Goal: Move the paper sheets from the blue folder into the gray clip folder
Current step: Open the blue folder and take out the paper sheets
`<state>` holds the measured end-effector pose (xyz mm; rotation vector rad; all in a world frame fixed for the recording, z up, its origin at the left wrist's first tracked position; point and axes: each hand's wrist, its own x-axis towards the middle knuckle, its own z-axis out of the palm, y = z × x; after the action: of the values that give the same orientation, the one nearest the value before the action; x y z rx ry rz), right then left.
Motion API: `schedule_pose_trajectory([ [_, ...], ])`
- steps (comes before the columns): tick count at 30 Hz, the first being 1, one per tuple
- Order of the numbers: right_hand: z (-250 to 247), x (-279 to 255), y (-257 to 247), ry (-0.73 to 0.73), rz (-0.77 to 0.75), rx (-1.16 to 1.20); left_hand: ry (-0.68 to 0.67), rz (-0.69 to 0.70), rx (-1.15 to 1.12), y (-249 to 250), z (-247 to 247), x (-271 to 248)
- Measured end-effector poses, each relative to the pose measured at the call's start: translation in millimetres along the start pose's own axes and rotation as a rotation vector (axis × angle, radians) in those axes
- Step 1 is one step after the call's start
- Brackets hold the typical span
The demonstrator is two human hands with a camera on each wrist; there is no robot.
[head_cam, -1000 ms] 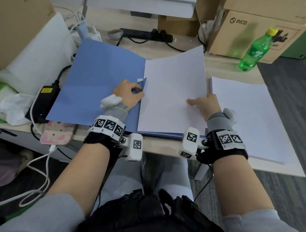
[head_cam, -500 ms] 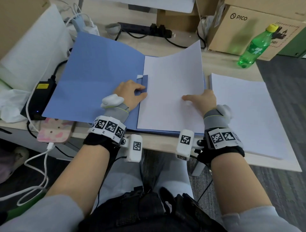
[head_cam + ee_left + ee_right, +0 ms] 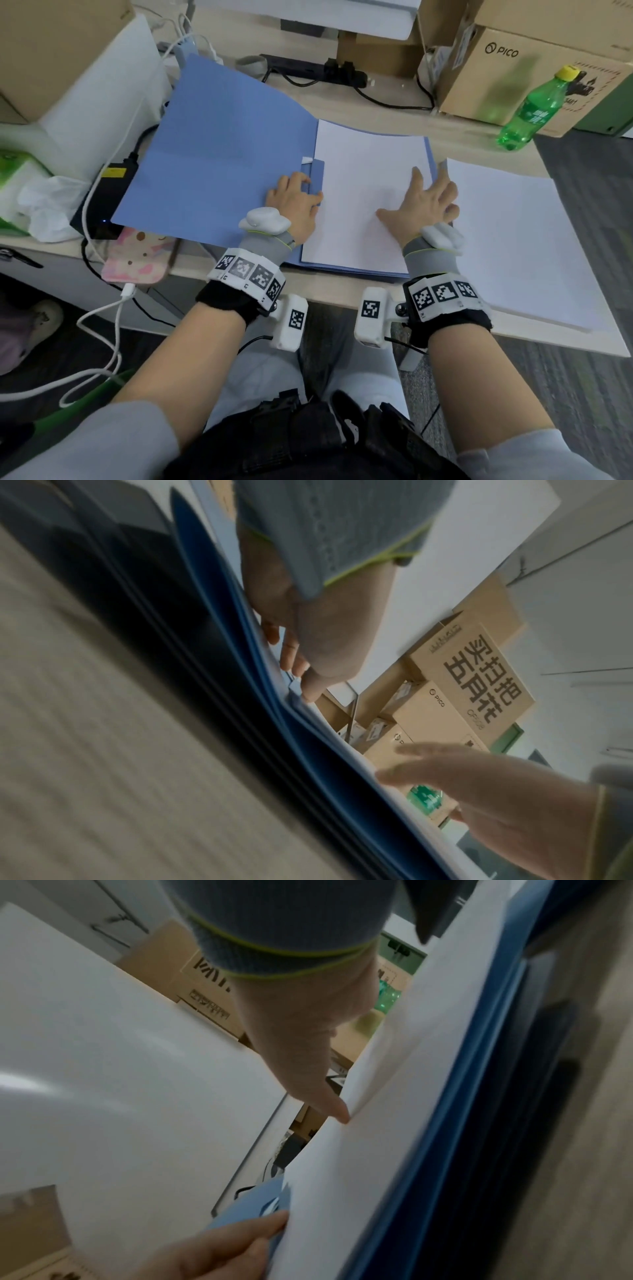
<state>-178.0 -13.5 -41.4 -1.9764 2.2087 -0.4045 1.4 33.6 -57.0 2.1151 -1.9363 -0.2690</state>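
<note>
My left hand (image 3: 294,202) pinches the blue folder's (image 3: 212,150) small clip tab (image 3: 315,178); my right hand (image 3: 424,202) rests flat, fingers spread, on the paper sheets (image 3: 363,192), near their right edge.

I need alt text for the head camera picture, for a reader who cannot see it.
Two hands work on an open blue folder on a desk: the left hand holds its blue clip, the right hand lies flat on the paper sheets. More white paper lies right; a green bottle stands behind.
</note>
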Motion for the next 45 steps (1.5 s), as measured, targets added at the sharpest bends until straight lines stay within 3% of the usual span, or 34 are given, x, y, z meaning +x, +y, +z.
schedule_pose_trajectory([
  [4,5,-18,-25,-0.217,-0.389,0.289,0.007,0.032,0.004,2,-8,-10],
  [7,4,-30,-44,-0.333,-0.543,0.384,0.076,0.078,-0.093,-3,-23,-18],
  [10,2,-38,-54,-0.34,-0.553,0.385,0.174,-0.01,-0.101,-17,-42,-32],
  [14,-3,-49,-62,-0.316,-0.52,0.429,0.362,-0.238,-0.065,-46,-63,-54],
  [19,-4,-59,-71,-0.369,-0.472,0.471,0.491,-0.486,-0.087,-68,-74,-80],
  [22,-4,-66,-77,-0.394,-0.452,0.533,0.501,-0.646,-0.168,-84,-75,-91],
  [24,-4,-71,-79,-0.416,-0.453,0.565,0.459,-0.681,-0.317,-94,-78,-94],
  [26,-6,-74,-80,-0.426,-0.454,0.597,0.476,-0.632,-0.465,-98,-82,-93],
  [31,-15,-76,-78,-0.416,-0.485,0.694,0.853,-0.312,-0.634,-84,-104,-100],
  [33,-20,-75,-76,-0.41,-0.493,0.751,0.908,-0.161,-0.645,-75,-112,-99],
  [37,-37,-78,-70,-0.4,-0.482,0.958,0.844,0.069,-0.85,-39,-125,-91],
  [40,-52,-79,-62,-0.345,-0.472,1.068,0.715,0.236,-0.817,-7,-124,-81],
  [45,-76,-82,-36,-0.26,-0.416,1.197,0.46,0.345,-0.79,34,-104,-64],
])
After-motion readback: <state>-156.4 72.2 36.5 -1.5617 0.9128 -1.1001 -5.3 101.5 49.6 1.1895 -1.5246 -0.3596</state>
